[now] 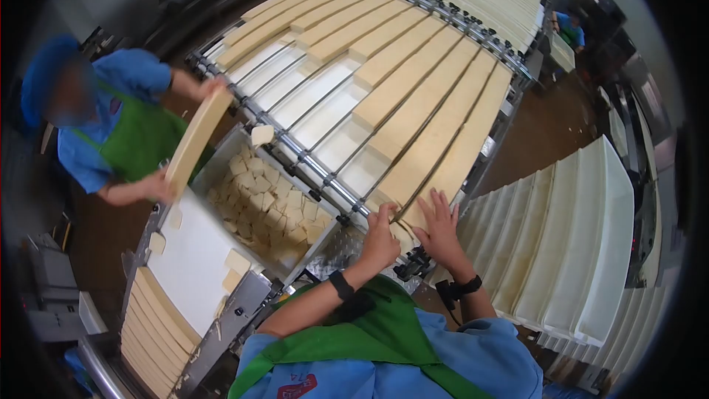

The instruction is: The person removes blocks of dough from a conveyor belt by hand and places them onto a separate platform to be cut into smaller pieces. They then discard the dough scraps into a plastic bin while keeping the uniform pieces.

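Note:
My right hand (441,233) lies with fingers spread on the near end of a long pale loaf (458,170), at the right side of the lane conveyor. Just left of it, my left hand (379,240) is closed with bent fingers by the loaf ends; what it grips, if anything, is hidden. A small pale end piece (402,235) shows between my two hands. More long loaves (413,122) lie side by side in lanes split by thin dark rods. The near ends of several loaves are staggered.
A co-worker (111,118) at left holds one long loaf (198,137) in both hands. Below stands a bin (214,233) of square offcuts. Beside it, a white belt (196,251) carries loose slices and loaves (151,325). White ribbed trays (561,229) are stacked at right.

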A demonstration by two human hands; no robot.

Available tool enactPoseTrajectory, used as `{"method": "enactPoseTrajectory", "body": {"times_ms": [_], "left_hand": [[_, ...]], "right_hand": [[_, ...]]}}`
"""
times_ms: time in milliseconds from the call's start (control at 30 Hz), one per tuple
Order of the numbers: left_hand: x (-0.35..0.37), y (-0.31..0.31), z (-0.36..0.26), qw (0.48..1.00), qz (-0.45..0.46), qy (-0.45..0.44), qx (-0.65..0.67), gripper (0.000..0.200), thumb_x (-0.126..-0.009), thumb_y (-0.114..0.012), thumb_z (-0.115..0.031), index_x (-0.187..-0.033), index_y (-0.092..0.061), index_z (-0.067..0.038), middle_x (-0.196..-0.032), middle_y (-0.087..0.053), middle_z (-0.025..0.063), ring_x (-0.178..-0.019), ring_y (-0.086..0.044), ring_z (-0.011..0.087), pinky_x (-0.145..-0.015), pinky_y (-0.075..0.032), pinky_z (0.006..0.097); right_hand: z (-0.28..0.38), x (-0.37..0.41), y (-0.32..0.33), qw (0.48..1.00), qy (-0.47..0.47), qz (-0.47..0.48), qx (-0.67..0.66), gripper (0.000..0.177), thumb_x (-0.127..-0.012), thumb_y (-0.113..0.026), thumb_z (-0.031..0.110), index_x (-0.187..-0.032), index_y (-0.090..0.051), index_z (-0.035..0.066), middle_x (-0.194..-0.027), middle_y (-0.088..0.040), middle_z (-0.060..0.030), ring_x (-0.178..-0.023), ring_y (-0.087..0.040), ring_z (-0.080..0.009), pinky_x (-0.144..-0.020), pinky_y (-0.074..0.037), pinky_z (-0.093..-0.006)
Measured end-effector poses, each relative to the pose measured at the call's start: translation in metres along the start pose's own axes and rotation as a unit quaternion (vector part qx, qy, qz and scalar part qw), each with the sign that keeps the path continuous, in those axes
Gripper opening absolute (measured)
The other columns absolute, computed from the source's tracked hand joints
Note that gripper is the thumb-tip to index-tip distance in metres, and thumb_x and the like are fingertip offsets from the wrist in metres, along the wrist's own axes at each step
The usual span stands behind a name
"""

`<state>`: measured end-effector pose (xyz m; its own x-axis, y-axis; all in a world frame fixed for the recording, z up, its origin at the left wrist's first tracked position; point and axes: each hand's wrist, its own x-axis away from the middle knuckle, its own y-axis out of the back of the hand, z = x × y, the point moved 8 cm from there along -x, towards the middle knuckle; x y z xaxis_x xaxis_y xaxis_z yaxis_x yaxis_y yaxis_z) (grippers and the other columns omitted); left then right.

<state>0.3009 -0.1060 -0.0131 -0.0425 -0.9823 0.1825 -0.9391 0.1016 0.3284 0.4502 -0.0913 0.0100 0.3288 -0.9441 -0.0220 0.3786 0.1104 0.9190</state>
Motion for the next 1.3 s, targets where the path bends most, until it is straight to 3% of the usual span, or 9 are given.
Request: {"method": "enactPoseTrajectory", "body": {"times_ms": [233, 367, 600, 700, 767, 800, 900, 1067, 1300], "left_hand": [[0.037, 0.11, 0.036, 0.96, -0.02, 0.036, 0.277, 0.065, -0.07, -0.061, 0.013, -0.13, -0.048, -0.01, -0.113, -0.043, 0.0152, -0.105, -0.056, 0.0283, -0.076, -0.053, 0.0303], [0.07, 0.221, 0.09, 0.948, -0.306, 0.022, -0.082, 0.06, -0.075, -0.065, 0.009, -0.129, -0.048, -0.008, -0.121, -0.041, 0.0179, -0.112, -0.053, 0.0349, -0.096, -0.047, 0.0383], [0.192, 0.331, 0.143, 0.858, -0.48, 0.063, -0.172, 0.054, -0.081, -0.067, 0.001, -0.131, -0.048, -0.003, -0.131, -0.038, 0.0243, -0.121, -0.045, 0.0433, -0.102, -0.041, 0.0437], [0.288, 0.355, 0.157, 0.712, -0.606, 0.111, -0.337, 0.051, -0.083, -0.068, -0.005, -0.13, -0.048, -0.002, -0.133, -0.038, 0.0244, -0.122, -0.042, 0.0445, -0.103, -0.035, 0.0513], [0.36, 0.36, 0.191, 0.605, -0.679, 0.281, -0.307, 0.056, -0.082, -0.07, -0.009, -0.132, -0.046, -0.001, -0.134, -0.037, 0.0261, -0.123, -0.04, 0.0445, -0.103, -0.034, 0.0526], [0.391, 0.357, 0.207, 0.55, -0.701, 0.355, -0.282, 0.059, -0.081, -0.071, -0.011, -0.133, -0.045, 0.0, -0.134, -0.036, 0.027, -0.124, -0.039, 0.0444, -0.102, -0.034, 0.0533], [0.454, 0.346, 0.257, 0.481, -0.71, 0.477, -0.19, 0.07, -0.077, -0.077, -0.019, -0.135, -0.042, 0.0, -0.13, -0.038, 0.0288, -0.121, -0.041, 0.0443, -0.1, -0.037, 0.0497], [0.463, 0.361, 0.292, 0.588, -0.71, 0.373, -0.106, 0.074, -0.075, -0.077, -0.018, -0.134, -0.038, 0.004, -0.121, -0.038, 0.0277, -0.114, -0.043, 0.0443, -0.098, -0.039, 0.0488], [0.445, 0.375, 0.284, 0.597, -0.684, 0.408, -0.094, 0.079, -0.071, -0.08, -0.017, -0.135, -0.038, 0.002, -0.12, -0.039, 0.026, -0.112, -0.045, 0.0452, -0.096, -0.04, 0.0497]], "right_hand": [[0.036, -0.012, 0.003, 0.992, 0.016, -0.019, 0.122, 0.086, -0.08, -0.073, 0.037, -0.15, -0.032, 0.01, -0.153, -0.028, -0.0211, -0.146, -0.017, -0.0398, -0.115, -0.006, -0.0645], [0.008, -0.016, -0.021, 0.976, -0.021, -0.031, 0.213, 0.095, -0.075, -0.077, 0.038, -0.151, -0.029, 0.011, -0.154, -0.028, -0.0198, -0.146, -0.019, -0.0369, -0.116, -0.008, -0.0618], [0.001, -0.018, -0.022, 0.968, -0.051, -0.004, 0.245, 0.099, -0.071, -0.081, 0.029, -0.151, -0.026, 0.007, -0.155, -0.027, -0.0184, -0.146, -0.021, -0.0337, -0.115, -0.012, -0.0632], [0.047, -0.035, -0.006, 0.957, -0.117, 0.086, 0.253, 0.098, -0.075, -0.077, 0.027, -0.154, -0.02, 0.009, -0.157, -0.022, -0.0205, -0.146, -0.02, -0.0359, -0.113, -0.011, -0.0666], [0.053, -0.066, -0.017, 0.953, -0.072, 0.019, 0.293, 0.097, -0.077, -0.076, 0.024, -0.154, -0.019, 0.012, -0.157, -0.024, -0.0198, -0.146, -0.02, -0.0369, -0.112, -0.011, -0.068], [0.089, -0.076, -0.021, 0.954, 0.007, -0.068, 0.294, 0.085, -0.08, -0.073, 0.016, -0.151, -0.028, 0.008, -0.152, -0.033, -0.0201, -0.142, -0.028, -0.0373, -0.114, -0.02, -0.061], [0.218, -0.118, -0.089, 0.992, 0.111, 0.01, -0.051, 0.065, -0.082, -0.068, 0.008, -0.142, -0.043, 0.004, -0.143, -0.044, -0.0208, -0.134, -0.04, -0.0376, -0.112, -0.031, -0.0495], [0.519, -0.056, -0.212, 0.806, 0.492, 0.22, -0.242, 0.05, -0.083, -0.069, 0.011, -0.13, -0.053, 0.001, -0.122, -0.053, -0.0217, -0.118, -0.048, -0.037, -0.105, -0.039, -0.0426], [0.731, -0.035, -0.375, 0.751, 0.609, 0.199, -0.157, 0.052, -0.08, -0.071, 0.018, -0.125, -0.054, -0.002, -0.119, -0.051, -0.0173, -0.115, -0.045, -0.0328, -0.098, -0.037, -0.0443]]}}
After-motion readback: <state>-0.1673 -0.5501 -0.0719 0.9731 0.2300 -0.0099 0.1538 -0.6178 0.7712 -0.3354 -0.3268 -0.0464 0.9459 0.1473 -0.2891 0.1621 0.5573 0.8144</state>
